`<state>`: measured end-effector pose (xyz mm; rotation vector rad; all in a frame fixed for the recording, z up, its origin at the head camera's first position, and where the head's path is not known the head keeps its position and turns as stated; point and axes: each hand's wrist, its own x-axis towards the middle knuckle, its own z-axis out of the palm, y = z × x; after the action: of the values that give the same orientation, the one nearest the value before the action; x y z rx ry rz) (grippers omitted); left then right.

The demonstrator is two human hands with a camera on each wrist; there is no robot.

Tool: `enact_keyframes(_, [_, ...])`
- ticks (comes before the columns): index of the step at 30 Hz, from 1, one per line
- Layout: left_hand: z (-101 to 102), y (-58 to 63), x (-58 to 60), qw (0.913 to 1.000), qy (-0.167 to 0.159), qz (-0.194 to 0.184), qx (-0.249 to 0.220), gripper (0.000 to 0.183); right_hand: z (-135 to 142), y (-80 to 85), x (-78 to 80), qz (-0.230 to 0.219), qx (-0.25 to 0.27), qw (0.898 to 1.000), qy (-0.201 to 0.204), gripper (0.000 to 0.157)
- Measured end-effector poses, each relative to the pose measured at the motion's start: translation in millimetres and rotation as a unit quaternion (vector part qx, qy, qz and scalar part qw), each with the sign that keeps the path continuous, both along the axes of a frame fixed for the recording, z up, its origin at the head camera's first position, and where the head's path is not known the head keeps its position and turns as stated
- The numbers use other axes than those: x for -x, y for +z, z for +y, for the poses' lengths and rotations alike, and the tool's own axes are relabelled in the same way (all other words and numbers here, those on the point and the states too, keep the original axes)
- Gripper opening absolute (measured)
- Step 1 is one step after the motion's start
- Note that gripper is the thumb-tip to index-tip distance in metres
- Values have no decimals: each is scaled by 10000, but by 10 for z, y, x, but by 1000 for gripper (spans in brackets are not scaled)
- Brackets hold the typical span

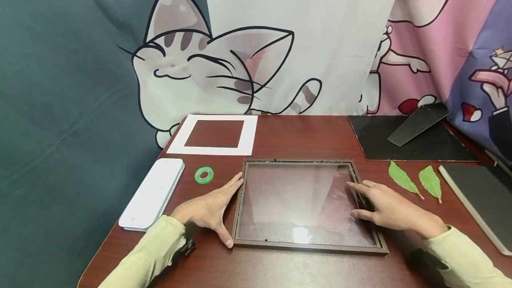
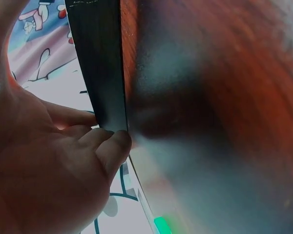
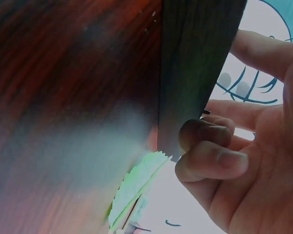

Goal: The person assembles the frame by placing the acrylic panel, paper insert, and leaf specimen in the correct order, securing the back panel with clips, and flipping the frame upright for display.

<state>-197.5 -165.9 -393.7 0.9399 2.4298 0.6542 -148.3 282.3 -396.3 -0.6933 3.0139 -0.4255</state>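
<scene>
A brown picture frame (image 1: pixel 308 249) lies flat on the table, with a clear, reflective pane (image 1: pixel 296 203) inside it. My left hand (image 1: pixel 210 203) is at the frame's left side, thumb and fingers spread wide. In the left wrist view, some of its fingertips touch the dark outer side (image 2: pixel 105 73) of the frame. Over the right rim rests my right hand (image 1: pixel 390 203), thumb and forefinger reaching above the pane. The right wrist view shows its other fingers (image 3: pixel 210 163) loosely bent beside the frame's outer side (image 3: pixel 195 73).
A white mat board (image 1: pixel 250 134) lies at the back left. Nearby are a green tape roll (image 1: pixel 204 175) and a white flat case (image 1: pixel 152 194). Toward the right are a black backing board with a stand (image 1: pixel 418 126), a green leaf (image 1: pixel 402 177), another leaf (image 1: pixel 430 181) and a dark book (image 1: pixel 480 199).
</scene>
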Motion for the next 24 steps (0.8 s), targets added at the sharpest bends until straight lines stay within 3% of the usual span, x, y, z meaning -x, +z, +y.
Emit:
enact_keyframes(5, [-63,47,109,9996,-184,-148,-142,138,11,8,10,80,19,9999,63,69])
enact_keyframes(10, [-192,158,381,9934,-319,-790,-773,102,32,20,18,215,-8,9997,114,69])
enact_keyframes(13, [-265,191,617,9911,58,-892,-984,80,39,19,26,197,12,9997,135,69])
enact_keyframes(17, [-323,186,973,9881,782,-602,-1182,58,44,12,34,119,46,9998,133,70])
enact_keyframes(20, [-351,168,1215,9845,1281,-207,-1180,48,43,4,34,84,49,9999,126,70])
enact_keyframes(24, [-387,126,1461,9739,2001,-8,-1070,43,38,-2,35,125,59,9998,161,70])
